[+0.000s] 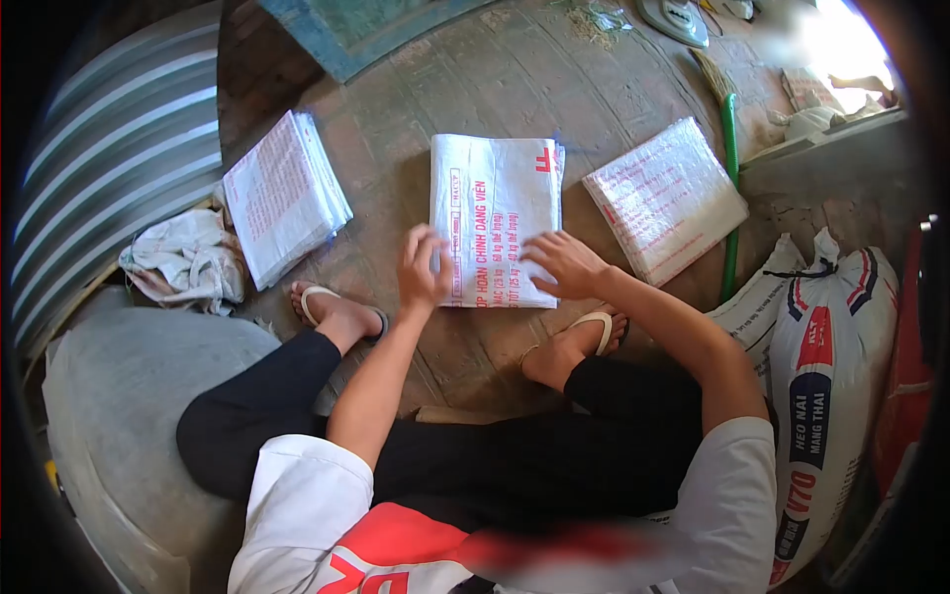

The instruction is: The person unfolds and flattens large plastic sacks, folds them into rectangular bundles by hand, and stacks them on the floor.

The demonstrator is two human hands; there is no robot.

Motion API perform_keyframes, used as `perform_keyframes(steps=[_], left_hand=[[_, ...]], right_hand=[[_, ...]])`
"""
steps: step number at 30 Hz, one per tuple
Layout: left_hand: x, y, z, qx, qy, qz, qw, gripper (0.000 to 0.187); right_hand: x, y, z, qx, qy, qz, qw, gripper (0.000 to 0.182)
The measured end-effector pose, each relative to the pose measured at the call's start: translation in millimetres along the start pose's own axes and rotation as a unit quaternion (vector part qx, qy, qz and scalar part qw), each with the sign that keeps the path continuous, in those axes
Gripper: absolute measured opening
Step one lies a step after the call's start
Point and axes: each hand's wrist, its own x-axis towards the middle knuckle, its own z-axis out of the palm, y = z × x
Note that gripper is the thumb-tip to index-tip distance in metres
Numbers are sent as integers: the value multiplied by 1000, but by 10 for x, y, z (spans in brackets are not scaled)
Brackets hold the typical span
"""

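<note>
A stack of folded white woven sacks point(495, 223) with red print lies on the brick floor between my feet. My left hand point(424, 269) is at the stack's lower left edge, its fingers loosely bent and apart, slightly smeared by motion. Over the right side of the top sack, my right hand point(566, 264) has its fingers spread and slightly curved, tips right at the printed face. Neither hand grips anything. Both feet in sandals flank the near corners of the stack.
Folded sack piles lie left point(287, 198) and right point(668, 198). A crumpled white sack point(188, 257) sits beside corrugated metal point(119, 129). A green-handled broom point(731, 188) lies at right, near a full feed bag point(826, 386). A blue board point(366, 35) and a scale point(675, 20) are farther back.
</note>
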Motion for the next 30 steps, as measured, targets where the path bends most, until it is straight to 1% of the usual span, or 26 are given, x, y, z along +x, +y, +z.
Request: perform_keyframes(steps=[2,4,5,8,9,12,17,22,25,30], left_hand=[[484,-111,219,19,-43,-20,999,32],[821,-201,454,86,-87,6,993,47],[930,-247,536,119,-105,19,987,56],[1066,-478,698,211,-191,34,958,74],[1071,-523,725,222,-204,26,953,78],[1029,-655,777,248,-201,54,946,77],[995,-726,810,228,-194,56,953,77],[1006,-751,858,200,-149,56,967,80],[1047,-752,852,233,-178,53,955,80],[1107,-757,732,204,-194,56,958,77]], right_hand=[[266,194,25,-44,30,63,997,42],[497,393,40,-102,76,101,987,48],[591,479,59,-129,61,141,980,56],[706,662,343,-150,123,235,952,62],[724,671,416,-140,125,271,944,69],[664,718,569,-135,144,280,940,71],[655,734,586,-121,154,290,937,73],[701,778,581,-107,142,299,938,75],[716,758,562,-110,131,308,936,77],[749,683,509,-131,137,304,934,78]])
